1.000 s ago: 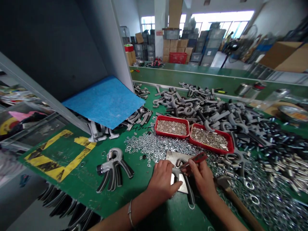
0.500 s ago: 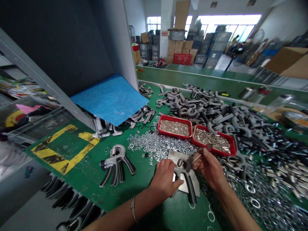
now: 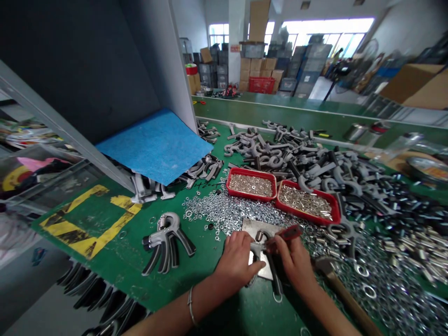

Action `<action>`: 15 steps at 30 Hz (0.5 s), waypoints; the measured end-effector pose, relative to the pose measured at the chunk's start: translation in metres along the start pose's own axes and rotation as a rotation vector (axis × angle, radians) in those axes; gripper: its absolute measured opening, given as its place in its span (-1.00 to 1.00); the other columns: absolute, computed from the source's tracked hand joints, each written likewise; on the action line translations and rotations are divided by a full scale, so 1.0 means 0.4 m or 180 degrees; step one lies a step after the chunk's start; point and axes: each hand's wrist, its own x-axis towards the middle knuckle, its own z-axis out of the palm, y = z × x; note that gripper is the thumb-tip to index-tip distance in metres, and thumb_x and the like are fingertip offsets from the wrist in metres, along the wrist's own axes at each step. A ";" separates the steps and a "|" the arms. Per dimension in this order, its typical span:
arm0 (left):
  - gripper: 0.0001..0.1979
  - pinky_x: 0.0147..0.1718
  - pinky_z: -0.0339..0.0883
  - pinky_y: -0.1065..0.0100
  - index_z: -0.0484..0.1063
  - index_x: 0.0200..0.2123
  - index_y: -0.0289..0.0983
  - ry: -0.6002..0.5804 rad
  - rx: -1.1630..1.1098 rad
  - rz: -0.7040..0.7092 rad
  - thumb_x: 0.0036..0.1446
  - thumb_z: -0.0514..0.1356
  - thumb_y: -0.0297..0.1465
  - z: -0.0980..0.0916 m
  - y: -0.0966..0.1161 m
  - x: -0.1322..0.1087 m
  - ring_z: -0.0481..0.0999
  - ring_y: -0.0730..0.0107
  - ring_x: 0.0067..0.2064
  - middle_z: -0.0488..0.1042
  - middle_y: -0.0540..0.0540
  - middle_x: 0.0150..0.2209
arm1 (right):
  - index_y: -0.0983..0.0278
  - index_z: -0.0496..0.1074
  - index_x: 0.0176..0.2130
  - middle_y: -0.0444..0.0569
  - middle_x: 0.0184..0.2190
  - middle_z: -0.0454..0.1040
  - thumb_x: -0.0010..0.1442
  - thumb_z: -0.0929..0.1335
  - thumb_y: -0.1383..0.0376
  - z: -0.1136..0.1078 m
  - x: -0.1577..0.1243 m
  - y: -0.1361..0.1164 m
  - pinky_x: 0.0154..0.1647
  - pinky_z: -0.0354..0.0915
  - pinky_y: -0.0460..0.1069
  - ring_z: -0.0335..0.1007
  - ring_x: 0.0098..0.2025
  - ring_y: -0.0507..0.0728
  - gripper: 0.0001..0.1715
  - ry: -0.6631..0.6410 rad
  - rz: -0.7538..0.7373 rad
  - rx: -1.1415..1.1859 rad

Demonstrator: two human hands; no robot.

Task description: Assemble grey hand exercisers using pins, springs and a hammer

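Note:
My left hand (image 3: 236, 261) is closed around one handle of a grey and black hand grip strengthener (image 3: 275, 273), which lies on a small metal plate (image 3: 250, 226). Its coil spring (image 3: 259, 235) shows near the top. In my right hand (image 3: 294, 261) is a thin tool with a red handle (image 3: 291, 232), perhaps a screwdriver; its tip is hidden at the strengthener's body. A finished-looking hand grip strengthener (image 3: 168, 240) with a spring and knob lies on the green table to the left. A hammer (image 3: 327, 268) lies just right of my right hand.
Red trays (image 3: 250, 198) of small metal pins stand beyond the plate. Small nuts (image 3: 210, 210) lie spread before them. Grey handles (image 3: 315, 163) pile up behind, with metal rings (image 3: 392, 298) at right. A blue cloth (image 3: 157, 144) covers more handles beside a grey panel.
My right hand has brought the red-handled tool left and down over the strengthener, tilting its handle rightward. The hammer has come into sight. The camera view has shifted slightly.

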 end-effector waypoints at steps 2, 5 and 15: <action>-0.54 0.06 0.13 0.09 0.33 -0.04 -0.23 -0.0018 -0.0002 -0.0005 0.06 0.32 -0.15 -0.001 -0.001 0.000 0.26 0.09 0.02 0.34 -0.13 -0.05 | 0.18 0.29 -0.19 -0.02 -0.38 0.60 0.35 0.20 0.03 0.001 -0.008 0.005 -0.21 0.38 0.05 0.57 -0.31 0.23 -0.71 0.0063 -0.0072 -0.0258; -0.54 0.07 0.12 0.08 0.33 -0.04 -0.23 -0.0050 0.0015 -0.0024 0.07 0.31 -0.14 -0.001 -0.002 -0.002 0.26 0.07 0.03 0.33 -0.14 -0.04 | 0.19 0.28 -0.22 0.00 -0.43 0.59 0.35 0.17 0.06 0.011 -0.009 0.010 -0.29 0.38 0.04 0.56 -0.37 0.23 -0.71 0.0166 -0.0263 -0.0524; -0.58 0.04 0.16 0.07 0.38 -0.04 -0.29 -0.0140 0.0279 -0.0119 0.12 0.28 -0.17 -0.024 0.030 0.009 0.28 0.03 0.04 0.36 -0.20 -0.02 | 0.25 0.39 -0.27 -0.30 -0.72 0.33 0.39 0.07 0.06 -0.016 0.032 -0.144 -0.69 0.27 -0.09 0.23 -0.72 0.03 -0.52 0.0006 -0.0765 -0.0093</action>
